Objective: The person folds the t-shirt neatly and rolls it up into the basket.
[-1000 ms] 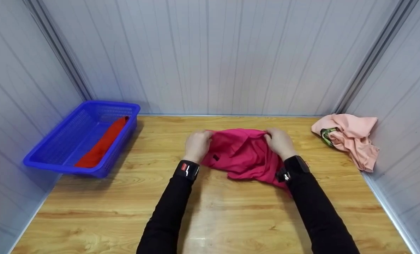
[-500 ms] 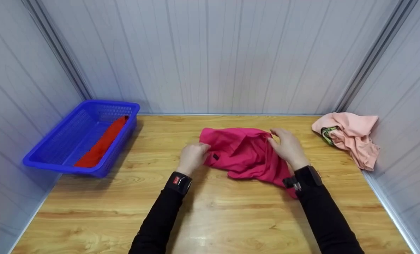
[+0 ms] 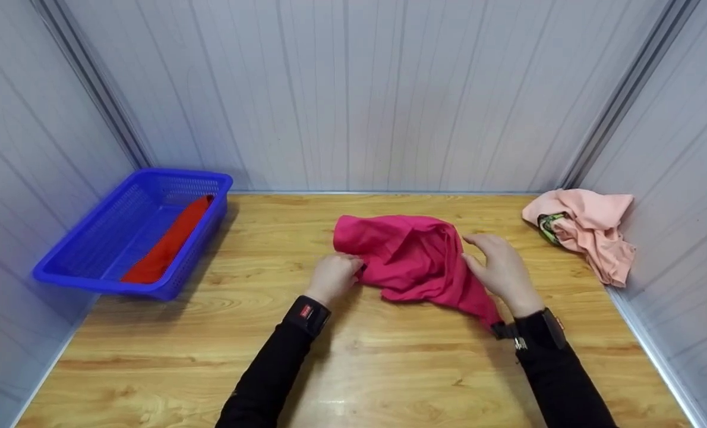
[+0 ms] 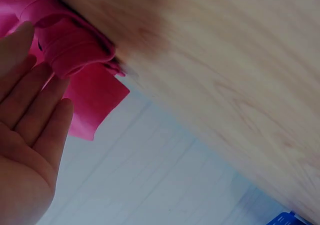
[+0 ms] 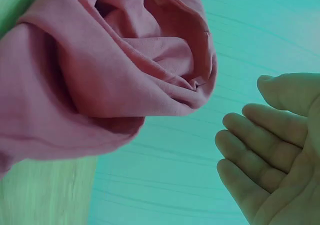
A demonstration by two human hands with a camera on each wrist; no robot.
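Note:
A crumpled hot-pink garment (image 3: 413, 261) lies on the wooden table; its exact kind cannot be told. My left hand (image 3: 334, 276) is at its lower left edge and covers most of a small dark label. In the left wrist view the fingers (image 4: 37, 110) are nearly straight, with the tips against a folded pink edge (image 4: 70, 55). My right hand (image 3: 502, 270) stands off the garment's right side, thumb and fingers apart. The right wrist view shows this palm (image 5: 285, 155) holding nothing, with a gap between it and the bunched cloth (image 5: 115, 75).
A blue plastic basket (image 3: 107, 285) stands at the left with a folded red-orange cloth (image 3: 172, 244) in it. At the far right, a crumpled light-pink garment (image 3: 594, 217) with a green and black print lies against the side wall (image 3: 680, 208). Pale panels enclose the table (image 3: 389, 368).
Both hands have let go of the garment's upper corners. My left hand has come down to the label area; my right hand has drawn back right and nearer. The garment stays nearly in place.

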